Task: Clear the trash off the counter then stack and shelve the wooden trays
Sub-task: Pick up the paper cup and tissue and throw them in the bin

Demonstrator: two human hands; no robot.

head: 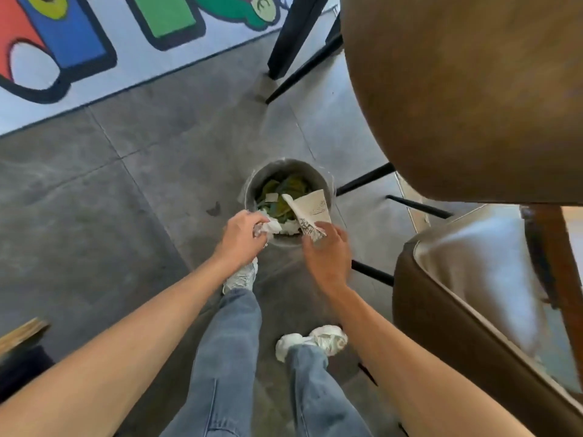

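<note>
A round grey trash bin (252,189) stands on the floor straight ahead, holding green scraps and white paper. My left hand (241,236) hovers at the bin's near left rim, closed on crumpled white napkins (273,228). My right hand (328,252) is at the near right rim, pinching a printed paper wrapper (310,212) that tilts over the bin's opening. No wooden trays or counter are visible.
A round brown tabletop (457,89) overhangs the upper right on black metal legs (293,36). A brown padded chair (473,310) stands at the right. A colourful painted wall (94,42) runs along the far left. A wooden edge (22,334) shows at lower left.
</note>
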